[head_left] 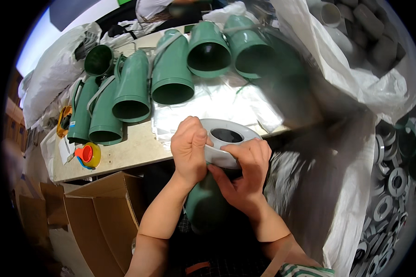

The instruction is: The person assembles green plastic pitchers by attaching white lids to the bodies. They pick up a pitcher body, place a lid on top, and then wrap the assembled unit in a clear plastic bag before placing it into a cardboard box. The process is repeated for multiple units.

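Observation:
A light grey plastic ring [223, 160] with a round dark opening sits between my hands, over the end of a green jug body [207, 203] that slants down toward my lap. My left hand [189, 150] is closed on the ring's left side, its thumb pressed near the rim. From the right, my right hand [246, 173] grips the ring with its fingers over the edge and the thumb low, by the green body. How far the ring is seated on the body cannot be seen.
Several green jug bodies [173, 69] lie along the table [138, 154], mostly with open ends facing me. Tape rolls [91, 154] rest at its left corner. An open cardboard box [99, 221] stands below. Sacks of grey parts [351, 27] and loose grey rings [396, 181] are at right.

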Demonstrator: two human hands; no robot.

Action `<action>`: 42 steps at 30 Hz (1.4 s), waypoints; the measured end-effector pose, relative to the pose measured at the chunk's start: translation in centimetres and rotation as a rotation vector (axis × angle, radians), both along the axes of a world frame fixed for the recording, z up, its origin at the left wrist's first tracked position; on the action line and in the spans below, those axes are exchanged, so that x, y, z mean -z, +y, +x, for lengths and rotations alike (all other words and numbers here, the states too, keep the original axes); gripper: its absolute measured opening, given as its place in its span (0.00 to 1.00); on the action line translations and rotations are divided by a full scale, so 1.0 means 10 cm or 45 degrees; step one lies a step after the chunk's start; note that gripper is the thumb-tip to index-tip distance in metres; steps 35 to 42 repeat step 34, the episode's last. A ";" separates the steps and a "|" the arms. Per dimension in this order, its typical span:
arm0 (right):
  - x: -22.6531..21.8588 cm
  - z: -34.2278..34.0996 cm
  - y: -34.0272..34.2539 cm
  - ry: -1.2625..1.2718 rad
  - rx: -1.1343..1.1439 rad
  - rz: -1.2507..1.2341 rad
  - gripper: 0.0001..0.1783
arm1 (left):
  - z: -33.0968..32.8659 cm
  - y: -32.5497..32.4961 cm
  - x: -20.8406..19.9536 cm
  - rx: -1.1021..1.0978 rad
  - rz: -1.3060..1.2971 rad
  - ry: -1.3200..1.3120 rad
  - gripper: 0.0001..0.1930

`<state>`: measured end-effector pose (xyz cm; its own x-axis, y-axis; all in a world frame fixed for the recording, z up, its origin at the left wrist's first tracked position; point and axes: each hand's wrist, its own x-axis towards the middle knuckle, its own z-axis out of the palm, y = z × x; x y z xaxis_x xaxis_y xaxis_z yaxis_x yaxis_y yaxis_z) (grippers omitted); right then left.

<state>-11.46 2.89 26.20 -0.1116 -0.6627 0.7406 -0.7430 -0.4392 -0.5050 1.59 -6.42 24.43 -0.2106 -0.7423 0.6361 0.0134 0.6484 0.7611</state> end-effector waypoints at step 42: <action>1.06 -1.40 0.21 -2.388 -1.453 -0.293 0.22 | -0.53 -1.40 1.56 -0.010 0.746 -0.553 0.09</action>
